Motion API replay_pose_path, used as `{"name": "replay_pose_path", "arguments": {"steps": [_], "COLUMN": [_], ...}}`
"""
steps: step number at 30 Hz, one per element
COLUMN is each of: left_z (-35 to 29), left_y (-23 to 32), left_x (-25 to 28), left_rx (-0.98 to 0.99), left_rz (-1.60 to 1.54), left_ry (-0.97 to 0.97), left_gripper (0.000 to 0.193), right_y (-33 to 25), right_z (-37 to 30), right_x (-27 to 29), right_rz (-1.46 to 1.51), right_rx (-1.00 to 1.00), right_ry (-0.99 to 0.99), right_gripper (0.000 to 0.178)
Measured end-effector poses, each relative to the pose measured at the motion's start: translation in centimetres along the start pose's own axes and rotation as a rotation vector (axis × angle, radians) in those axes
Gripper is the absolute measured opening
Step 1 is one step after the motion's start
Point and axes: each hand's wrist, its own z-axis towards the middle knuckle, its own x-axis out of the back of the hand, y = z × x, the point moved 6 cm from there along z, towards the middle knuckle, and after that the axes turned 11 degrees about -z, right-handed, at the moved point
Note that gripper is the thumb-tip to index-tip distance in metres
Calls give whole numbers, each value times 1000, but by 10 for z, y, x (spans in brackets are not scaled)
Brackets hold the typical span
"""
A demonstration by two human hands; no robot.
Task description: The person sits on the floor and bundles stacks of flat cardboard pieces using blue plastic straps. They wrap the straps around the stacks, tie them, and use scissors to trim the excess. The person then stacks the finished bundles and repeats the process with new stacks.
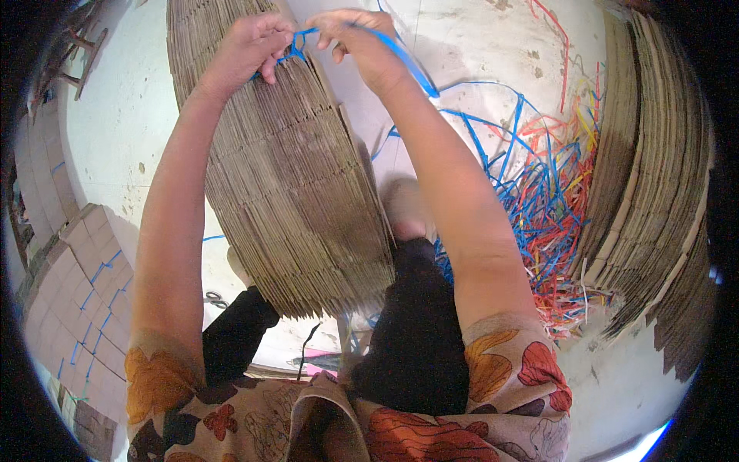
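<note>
Head cam: my left hand [254, 48] and right hand [352, 38] are both pinching flat blue plastic strap [412, 68], way up the long brown corrugated-cardboard stack [308, 177] that runs away from between my legs; left's right over it, right's just off its right side.

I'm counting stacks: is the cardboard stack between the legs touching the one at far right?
Apart: the head view shows floor and coloured strips between the middle stack and right stack.

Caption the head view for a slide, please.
Left hand and right hand handle a blue strap over a cardboard stack.
</note>
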Motion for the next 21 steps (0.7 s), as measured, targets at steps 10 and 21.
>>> {"name": "replay_pose_path", "arguments": {"steps": [10, 21], "left_z": [-20, -302], "left_y": [12, -140], "left_x": [19, -22], "left_rx": [-302, 411], "left_rz": [862, -153], "left_ry": [284, 604], "left_gripper": [21, 80], "right_y": [95, 48], "right_z": [-44, -216], "right_x": [16, -19], "right_rz": [225, -596], "right_rx": [-424, -2], "right_ry": [103, -307], "right_gripper": [26, 105]}}
